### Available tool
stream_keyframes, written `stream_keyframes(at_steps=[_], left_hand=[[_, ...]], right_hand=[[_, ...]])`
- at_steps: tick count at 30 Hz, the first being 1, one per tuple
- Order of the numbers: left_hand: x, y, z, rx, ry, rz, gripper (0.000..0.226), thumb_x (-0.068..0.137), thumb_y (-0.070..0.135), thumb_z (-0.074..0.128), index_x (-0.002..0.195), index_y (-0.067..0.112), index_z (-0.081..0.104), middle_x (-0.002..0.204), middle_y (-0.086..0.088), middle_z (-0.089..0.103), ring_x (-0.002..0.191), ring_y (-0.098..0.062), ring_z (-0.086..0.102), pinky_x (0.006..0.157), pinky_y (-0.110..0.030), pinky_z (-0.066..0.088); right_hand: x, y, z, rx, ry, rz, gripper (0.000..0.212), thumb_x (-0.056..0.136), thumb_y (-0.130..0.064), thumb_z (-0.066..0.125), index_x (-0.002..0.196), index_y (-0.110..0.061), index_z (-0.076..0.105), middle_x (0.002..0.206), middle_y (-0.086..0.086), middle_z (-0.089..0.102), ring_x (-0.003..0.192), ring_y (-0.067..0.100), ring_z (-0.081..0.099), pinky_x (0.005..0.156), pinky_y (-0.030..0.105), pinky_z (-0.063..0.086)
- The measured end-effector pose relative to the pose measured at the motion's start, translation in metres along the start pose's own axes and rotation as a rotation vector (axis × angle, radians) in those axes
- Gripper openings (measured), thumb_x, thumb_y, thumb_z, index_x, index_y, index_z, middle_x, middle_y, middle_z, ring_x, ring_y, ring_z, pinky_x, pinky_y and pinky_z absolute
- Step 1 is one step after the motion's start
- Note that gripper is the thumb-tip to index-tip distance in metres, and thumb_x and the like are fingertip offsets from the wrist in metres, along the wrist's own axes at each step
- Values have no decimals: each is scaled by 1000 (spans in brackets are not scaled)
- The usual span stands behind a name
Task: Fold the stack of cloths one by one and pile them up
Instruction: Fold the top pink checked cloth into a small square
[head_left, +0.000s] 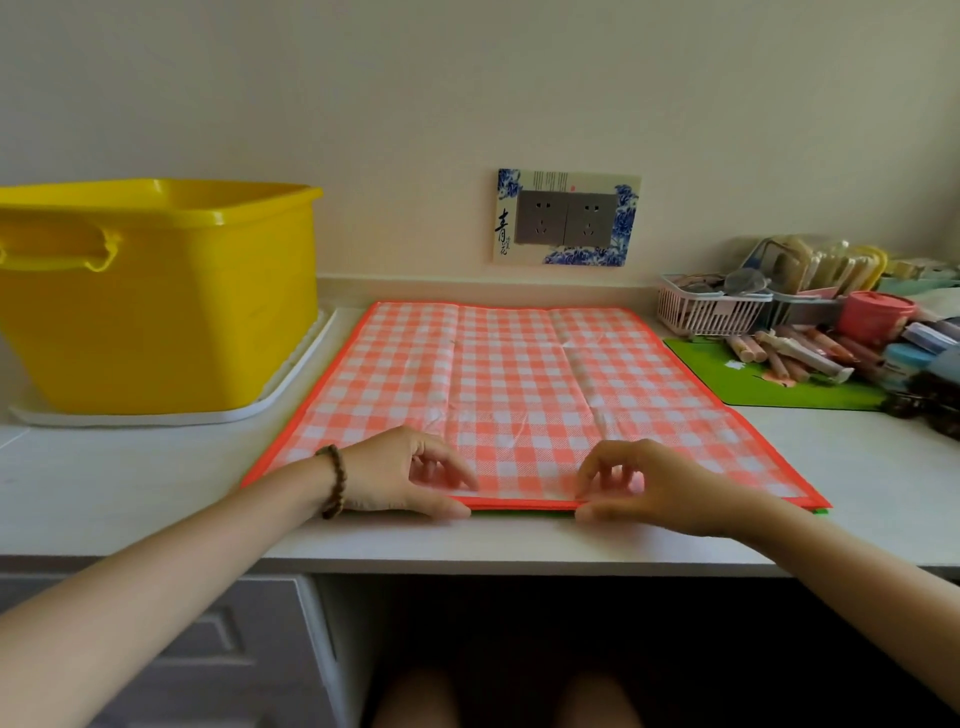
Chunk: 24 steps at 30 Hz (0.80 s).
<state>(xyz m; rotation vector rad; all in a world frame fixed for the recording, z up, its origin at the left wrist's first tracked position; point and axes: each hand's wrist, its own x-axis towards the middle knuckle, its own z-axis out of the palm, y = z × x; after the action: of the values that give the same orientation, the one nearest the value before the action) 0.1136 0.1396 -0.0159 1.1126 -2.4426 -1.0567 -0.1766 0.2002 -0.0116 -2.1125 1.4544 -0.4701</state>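
An orange-and-white checked cloth (519, 384) with an orange border lies flat on top of a stack on the white counter (130, 493). A green edge of a lower cloth (818, 512) peeks out at the near right corner. My left hand (405, 475), a bead bracelet on its wrist, pinches the top cloth's near edge left of centre. My right hand (639, 486) pinches the same edge just right of centre, fingers curled over it and thumb beneath. The edge is still down on the stack.
A big yellow tub (156, 291) stands on a white tray (291, 384) at the left. At the right are a green mat (737, 379), a pink basket (701, 306) and several tubes and jars. A wall socket plate (566, 218) is behind. The counter's front edge is just below my hands.
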Motion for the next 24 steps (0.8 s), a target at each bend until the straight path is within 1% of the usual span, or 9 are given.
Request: stream_keyframes(at_steps=[2,4,7,13,16,18,19,22,24], left_hand=[[1,0,-3,-33,-31,-10,28,70,35,79,97,36,72,92,18,68,81,4,57,76,-11,43],[2,0,-6,-47,-64,-22,30,73,33,78,101,37,69,92,19,67,75,8,52,69,-7,39],[3,-2,-11,-45,-98,-38,32,73,37,76,104,40,68,93,19,65,72,7,48,66,-7,38],[5,-5,-12,-51,-118,-36,33,75,34,76,107,36,68,94,20,65,75,6,49,70,-9,40],[4,-6,-13,-50,-121,-37,33,76,33,75,108,34,68,96,18,66,75,8,51,71,-10,41],[3,-4,-12,-60,-123,-35,32,77,30,74,109,31,68,101,14,67,77,9,52,72,-9,41],[3,-4,-12,-61,-120,-33,32,78,29,74,109,30,68,103,12,67,79,9,54,73,-9,41],[3,-4,-11,-53,-94,-29,31,77,29,75,107,30,69,105,8,69,88,1,58,78,-13,45],[2,-5,-11,-49,-67,-20,29,77,27,75,106,29,70,102,9,70,90,-4,61,81,-16,48]], right_hand=[[2,0,4,64,31,-11,12,76,-39,73,83,-32,67,79,-24,61,70,-2,48,68,12,39],[4,1,4,86,35,-15,11,77,-38,73,84,-31,67,77,-16,62,68,1,47,65,14,39],[6,2,4,87,28,-28,15,76,-41,72,85,-30,68,85,5,64,69,9,48,66,18,40],[7,3,5,86,38,-42,19,73,-46,73,86,-34,68,88,9,65,72,16,54,71,26,45],[7,5,5,59,56,-50,13,75,-44,72,85,-35,70,87,5,66,78,22,59,74,30,48],[7,6,4,32,74,-68,12,77,-44,70,84,-35,70,86,-4,67,78,18,59,76,31,49],[6,5,4,24,69,-75,15,75,-47,69,84,-35,71,87,-9,67,78,14,59,76,29,50],[3,3,4,28,45,-83,27,70,-56,66,86,-34,72,89,-19,65,78,9,59,76,25,50],[2,5,4,17,62,-89,21,74,-49,68,87,-32,72,88,-20,65,78,8,59,76,27,50]])
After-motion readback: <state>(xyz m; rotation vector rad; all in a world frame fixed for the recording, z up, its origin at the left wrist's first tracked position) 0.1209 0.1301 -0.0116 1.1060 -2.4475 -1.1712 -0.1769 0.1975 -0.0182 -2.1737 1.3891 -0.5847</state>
